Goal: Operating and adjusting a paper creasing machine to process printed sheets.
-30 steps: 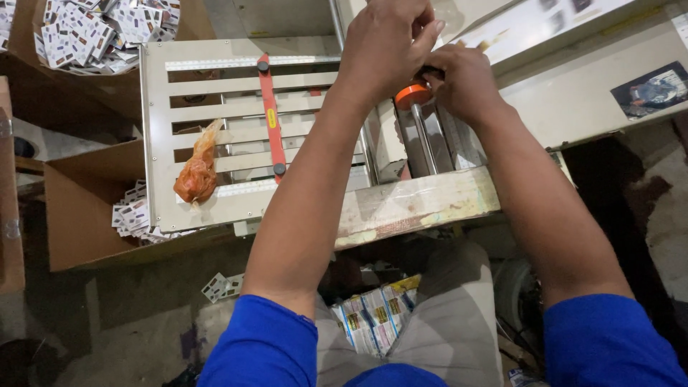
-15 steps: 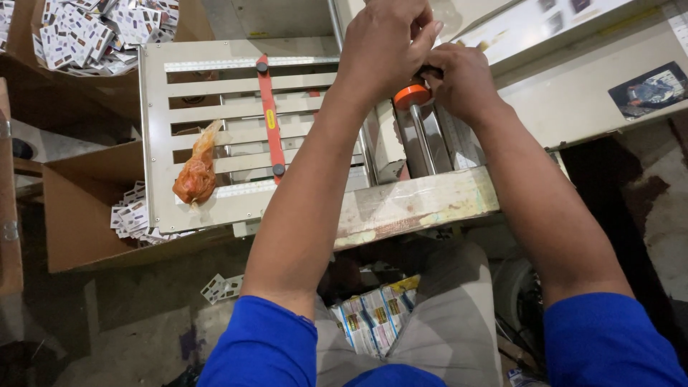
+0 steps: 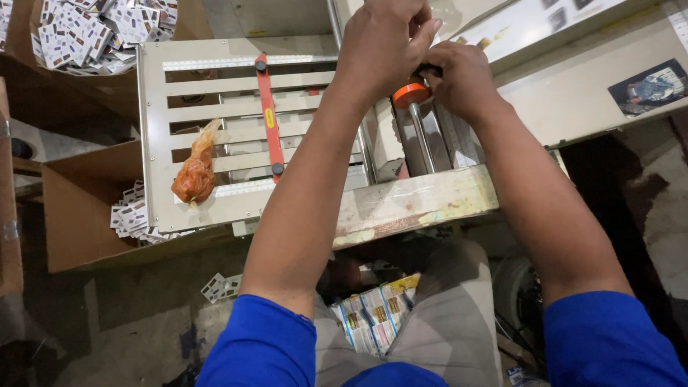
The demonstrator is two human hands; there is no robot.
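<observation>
- Both hands were closed around an orange-capped knob point(image 3: 410, 94) at the top of a metal roller point(image 3: 423, 140); the left hand point(image 3: 383, 44) was curled over it and the right hand point(image 3: 462, 79) pinched it from beside.
- An orange plastic bag point(image 3: 193, 172) was seen lying on the slotted grey tabletop point(image 3: 215, 208), well apart from the hands.
- Printed cards were heaped in a cardboard box point(image 3: 79, 208) to the left.

Both forearms stretch forward from blue sleeves, converging ahead. The left hand point(image 3: 383, 46) curls knuckles-up, fingers bent downward; the right hand point(image 3: 464, 79) closes in a fist just beside it.
</observation>
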